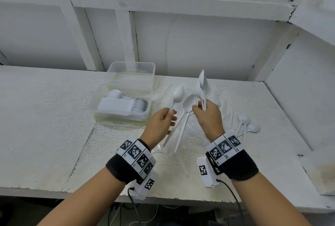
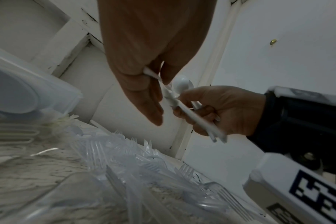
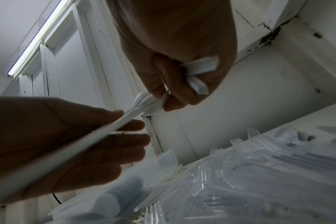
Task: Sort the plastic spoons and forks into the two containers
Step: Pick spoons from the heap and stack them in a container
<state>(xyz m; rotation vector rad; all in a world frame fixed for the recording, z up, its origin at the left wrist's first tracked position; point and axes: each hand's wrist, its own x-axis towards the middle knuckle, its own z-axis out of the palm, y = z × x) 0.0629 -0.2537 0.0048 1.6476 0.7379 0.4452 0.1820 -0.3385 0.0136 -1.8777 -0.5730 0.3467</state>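
- Left hand pinches one white spoon by its handle.
- Right hand grips several spoons, bowls up.
- Clear forks lie on the counter beneath both hands.

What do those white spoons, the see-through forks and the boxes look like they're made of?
White spoons: opaque plastic, apparently; smooth, slightly glossy, thin handles.
Forks: clear plastic, likely; the table shows through them, and their tines catch highlights.
Containers: translucent plastic by the look; the stacked spoons inside show through the wall.
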